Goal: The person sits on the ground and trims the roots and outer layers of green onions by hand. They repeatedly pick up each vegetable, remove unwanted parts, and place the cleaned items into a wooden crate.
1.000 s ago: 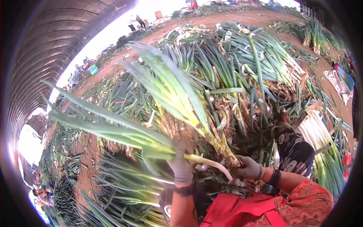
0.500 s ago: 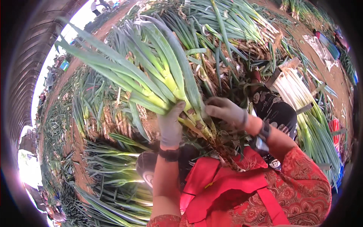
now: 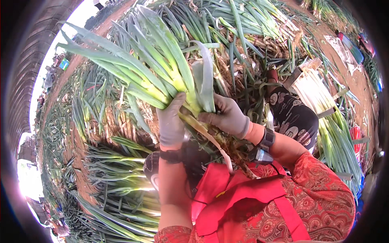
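My gloved left hand [image 3: 170,123] is closed round the stems of a few large green onions [image 3: 176,67], whose leaves fan out up and to the left. Their lower stalks run down toward my red apron [image 3: 259,190]; one stalk shows pale and the one beside it is brown and dirty. My gloved right hand [image 3: 227,116] pinches a loose outer leaf [image 3: 207,75] close to the stems, just right of my left hand. The leaf's upper end bends over above that hand. My right fingertips are partly hidden behind the leaf.
Peeled green onions [image 3: 316,95] with white stalks lie in a frame at my right. More green onions [image 3: 121,178] rest at lower left. Unpeeled heaps [image 3: 255,24] with dry roots lie ahead, over brown soil [image 3: 348,56]. My patterned knee [image 3: 293,117] stands beside the frame.
Both hands and the held green onions have shifted slightly up and left. My right hand has closed on an outer leaf, which now bends away from the bunch. A pale stalk has come into view.
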A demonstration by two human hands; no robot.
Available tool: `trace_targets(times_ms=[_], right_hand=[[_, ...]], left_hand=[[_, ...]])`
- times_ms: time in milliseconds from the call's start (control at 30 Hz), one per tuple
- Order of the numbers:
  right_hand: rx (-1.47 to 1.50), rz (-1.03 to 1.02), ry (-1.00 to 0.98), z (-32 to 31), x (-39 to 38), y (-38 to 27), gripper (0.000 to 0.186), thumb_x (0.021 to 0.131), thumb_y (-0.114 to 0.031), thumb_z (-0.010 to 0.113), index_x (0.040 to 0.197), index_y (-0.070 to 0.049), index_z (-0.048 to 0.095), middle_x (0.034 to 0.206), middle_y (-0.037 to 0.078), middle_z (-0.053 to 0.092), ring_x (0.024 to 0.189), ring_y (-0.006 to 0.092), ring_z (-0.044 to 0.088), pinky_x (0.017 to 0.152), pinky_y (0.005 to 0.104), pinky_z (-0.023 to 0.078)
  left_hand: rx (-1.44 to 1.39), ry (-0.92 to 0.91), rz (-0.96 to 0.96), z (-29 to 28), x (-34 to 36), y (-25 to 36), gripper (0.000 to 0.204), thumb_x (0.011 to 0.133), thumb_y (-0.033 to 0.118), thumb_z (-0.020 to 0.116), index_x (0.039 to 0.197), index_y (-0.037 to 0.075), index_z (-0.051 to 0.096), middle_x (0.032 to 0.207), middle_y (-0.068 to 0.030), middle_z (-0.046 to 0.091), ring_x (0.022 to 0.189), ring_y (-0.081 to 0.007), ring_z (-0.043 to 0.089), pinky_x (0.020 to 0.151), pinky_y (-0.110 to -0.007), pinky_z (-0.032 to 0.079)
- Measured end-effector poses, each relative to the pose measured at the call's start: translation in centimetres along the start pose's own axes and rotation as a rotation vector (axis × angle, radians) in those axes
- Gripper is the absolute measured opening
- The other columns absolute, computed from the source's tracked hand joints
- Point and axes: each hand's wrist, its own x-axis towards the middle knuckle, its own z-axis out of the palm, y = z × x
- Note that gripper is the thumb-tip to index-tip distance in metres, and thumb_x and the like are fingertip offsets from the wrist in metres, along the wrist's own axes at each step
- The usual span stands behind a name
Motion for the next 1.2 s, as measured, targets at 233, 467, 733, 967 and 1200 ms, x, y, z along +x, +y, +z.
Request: trace_targets(times_ms=[233,467,733,967,1200], right_hand=[[-0.56,-0.181,0.113,-1.8,-4.9,-0.1,0.021,0.086,-0.011,0.071,0.102,0.0,0.065,0.081,0.012,0.067,0.07,0.015,0.063,0.067,0.0329,0.052],[-1.274,0.841,-0.103,-10.0,-12.7,0.1,0.051,0.084,-0.051,0.069,0.096,-0.001,0.07,0.087,0.018,0.072,0.078,0.0317,0.072,0.065,0.0396,0.055],[-0.473,0.196,-0.03,-5.6,-9.2,-2.4,0.048,0.092,-0.04,0.069,0.114,0.001,0.061,0.087,0.009,0.069,0.075,0.0207,0.068,0.067,0.0335,0.054],[0.333,0.615,-0.22,-2.0,-8.4,2.5,0.029,0.099,-0.027,0.062,0.11,-0.001,0.058,0.079,0.002,0.061,0.064,0.009,0.057,0.055,0.0234,0.045],[-0.38,0.366,0.124,-0.8,-6.2,2.7,0.031,0.094,-0.031,0.066,0.1,-0.001,0.06,0.074,0.004,0.061,0.062,0.0117,0.059,0.055,0.0285,0.048]], left_hand=[[-0.194,0.139,-0.203,0.2,0.4,-0.8,0.016,0.086,-0.004,0.068,0.101,0.001,0.067,0.086,-0.0022,0.065,0.066,-0.0102,0.059,0.054,-0.024,0.044],[-0.268,0.16,-0.226,-0.7,-0.1,-0.6,0.017,0.084,-0.005,0.07,0.099,0.003,0.069,0.089,-0.0027,0.066,0.067,-0.0096,0.057,0.055,-0.023,0.045],[-0.2,0.031,-0.198,-0.2,-0.5,0.7,0.018,0.089,0.004,0.065,0.106,0.001,0.064,0.082,-0.0053,0.06,0.066,-0.0163,0.056,0.061,-0.033,0.055],[-0.274,-0.044,-0.286,0.2,-0.2,1.6,0.02,0.091,0.005,0.064,0.11,0.001,0.064,0.083,-0.0062,0.06,0.078,-0.0208,0.062,0.064,-0.043,0.059],[-0.274,0.117,-0.184,-0.9,1.2,-2.1,0.019,0.091,0.004,0.066,0.109,0.0,0.064,0.092,-0.0074,0.066,0.07,-0.0183,0.064,0.058,-0.033,0.053]])
